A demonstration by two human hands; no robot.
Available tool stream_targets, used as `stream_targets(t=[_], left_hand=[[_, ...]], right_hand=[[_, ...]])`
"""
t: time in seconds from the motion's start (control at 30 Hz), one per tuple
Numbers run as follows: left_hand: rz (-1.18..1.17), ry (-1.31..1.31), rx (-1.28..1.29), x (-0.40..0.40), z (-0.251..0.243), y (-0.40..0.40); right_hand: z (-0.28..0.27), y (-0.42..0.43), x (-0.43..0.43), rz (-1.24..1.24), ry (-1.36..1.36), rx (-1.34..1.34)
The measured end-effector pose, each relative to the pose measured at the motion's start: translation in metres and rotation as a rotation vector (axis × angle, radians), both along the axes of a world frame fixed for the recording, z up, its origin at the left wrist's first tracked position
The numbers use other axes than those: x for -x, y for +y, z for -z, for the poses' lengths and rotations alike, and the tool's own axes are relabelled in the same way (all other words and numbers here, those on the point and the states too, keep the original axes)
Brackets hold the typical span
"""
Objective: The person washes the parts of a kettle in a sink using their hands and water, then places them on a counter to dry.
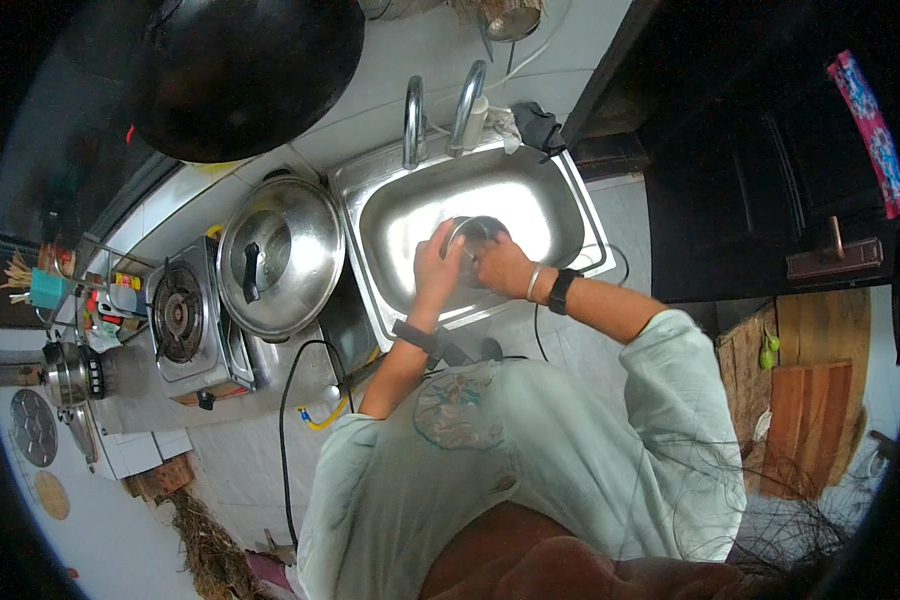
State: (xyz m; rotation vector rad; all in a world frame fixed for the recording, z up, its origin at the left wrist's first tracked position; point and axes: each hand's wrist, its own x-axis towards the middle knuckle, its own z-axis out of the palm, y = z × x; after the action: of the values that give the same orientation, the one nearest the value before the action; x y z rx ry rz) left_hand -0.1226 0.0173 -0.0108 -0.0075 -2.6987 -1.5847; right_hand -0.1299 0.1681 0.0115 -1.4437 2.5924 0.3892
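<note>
Over the stainless steel sink point(391, 229), a small round metal bowl point(477, 227) is held tilted between both hands. My left hand point(436, 262) grips its left side, with the fingertips at the rim. On the other side, my right hand point(506, 266) is at the bowl's right edge with the fingers bent; whether it also holds something small inside is hidden. A band circles each wrist, and a bangle sits beside the one on the right. Behind the bowl, two chrome faucets point(413, 120) stand at the sink's back edge.
Left of the sink is a large metal lid point(315, 247) with a black handle, beside a gas stove point(195, 322). A black wok point(247, 75) hangs above. A white bottle point(476, 121) and a dark cloth point(538, 127) sit behind the basin. A dark door point(757, 172) stands right.
</note>
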Motion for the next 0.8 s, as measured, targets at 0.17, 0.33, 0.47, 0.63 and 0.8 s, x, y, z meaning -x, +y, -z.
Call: stream_targets(t=[0.17,0.33,0.47,0.63,0.8], left_hand=[[-0.146,0.141,0.076,-0.004,0.015,0.006],[-0.179,0.12,-0.016,-0.001,0.001,-0.001],[-0.162,0.128,0.077,0.009,-0.013,-0.002],[-0.237,0.106,0.126,0.02,-0.003,0.003],[-0.43,0.062,0.154,0.025,-0.002,0.009]], right_hand=[[0.004,-0.02,-0.008,0.452,-0.704,0.807],[-0.014,-0.012,-0.023,0.322,-0.447,0.518],[-0.005,0.014,-0.007,0.053,0.223,0.3],[0.014,0.0,-0.008,0.211,-0.119,0.746],[0.018,-0.036,-0.002,0.306,-0.215,1.291]])
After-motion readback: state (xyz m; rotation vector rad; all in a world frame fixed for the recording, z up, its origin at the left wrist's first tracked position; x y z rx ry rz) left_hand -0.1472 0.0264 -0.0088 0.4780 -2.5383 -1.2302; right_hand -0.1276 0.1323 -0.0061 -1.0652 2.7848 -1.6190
